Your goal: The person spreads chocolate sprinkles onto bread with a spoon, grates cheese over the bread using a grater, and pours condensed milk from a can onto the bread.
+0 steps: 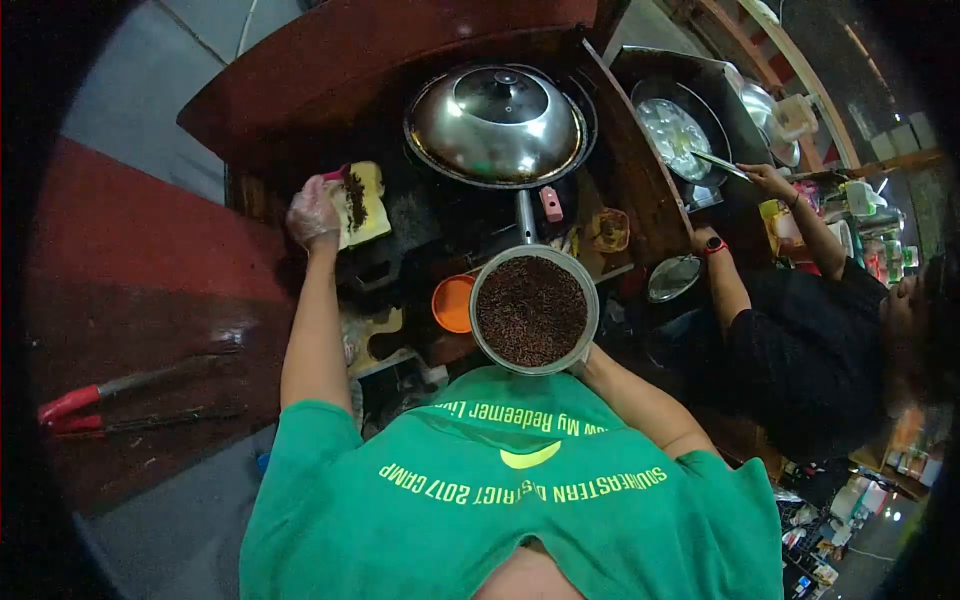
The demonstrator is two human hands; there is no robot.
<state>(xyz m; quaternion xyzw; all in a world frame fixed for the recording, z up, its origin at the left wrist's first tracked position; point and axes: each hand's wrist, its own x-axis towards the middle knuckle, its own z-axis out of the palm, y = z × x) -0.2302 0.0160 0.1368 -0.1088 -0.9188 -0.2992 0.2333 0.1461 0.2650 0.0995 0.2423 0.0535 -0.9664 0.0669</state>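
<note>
My left hand point(313, 212), in a clear plastic glove, is closed on a small pink utensil point(335, 173) whose exact shape is hidden. It is at the left edge of a slice of bread point(372, 222). A dark strip of chocolate sprinkles point(355, 200) runs along the bread's pale, spread-covered surface. Against my body, my right hand point(597, 368) grips a round tub point(592, 300) from its lower right side; most of the fingers are hidden beneath it. Chocolate sprinkles point(530, 310) fill the tub. An orange lid or bowl point(453, 304) lies just left of it.
A large wok with a domed metal lid point(500, 120) sits ahead, its handle pointing toward me. Right of a wooden divider point(645, 140), a co-worker in black point(810, 350) works a utensil in another pan point(672, 135). Red-handled tongs point(75, 410) lie far left.
</note>
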